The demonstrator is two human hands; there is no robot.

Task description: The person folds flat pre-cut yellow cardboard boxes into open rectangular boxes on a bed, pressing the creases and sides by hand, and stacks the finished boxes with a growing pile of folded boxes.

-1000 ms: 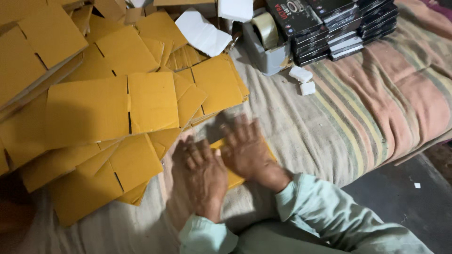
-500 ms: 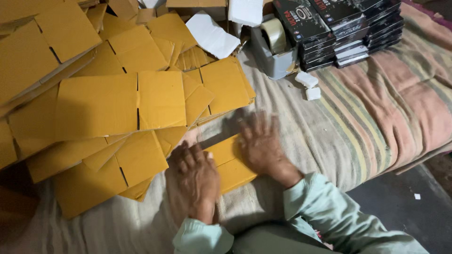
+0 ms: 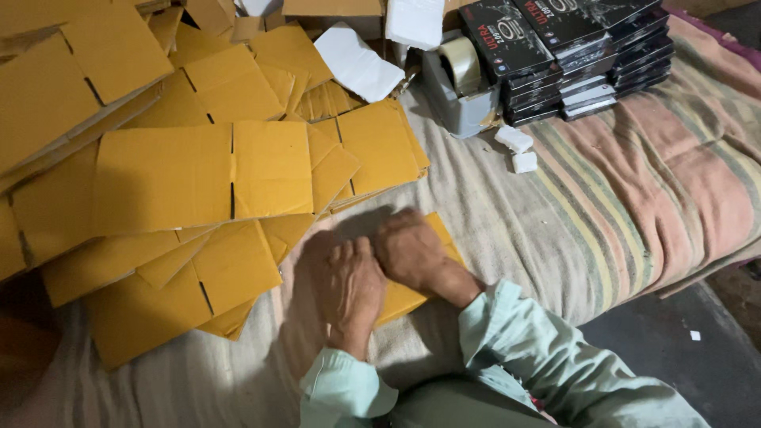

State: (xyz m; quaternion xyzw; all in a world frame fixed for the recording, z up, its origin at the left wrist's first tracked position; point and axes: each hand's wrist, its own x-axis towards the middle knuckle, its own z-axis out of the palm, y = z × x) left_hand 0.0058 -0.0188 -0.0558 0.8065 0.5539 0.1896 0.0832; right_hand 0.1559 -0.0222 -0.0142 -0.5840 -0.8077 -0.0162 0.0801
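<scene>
A flat yellow cardboard piece [image 3: 412,297] lies on a striped blanket [image 3: 634,190], pressed beneath both hands. The left hand [image 3: 349,285] rests palm down, fingers spread flat, beside the right hand [image 3: 412,254], whose fingers curl loosely over the cardboard. A heap of flattened yellow cartons [image 3: 174,174] spreads to the left. Farther back stand a grey tape dispenser [image 3: 460,87], two small white blocks [image 3: 517,149] and stacked black boxes [image 3: 571,47].
</scene>
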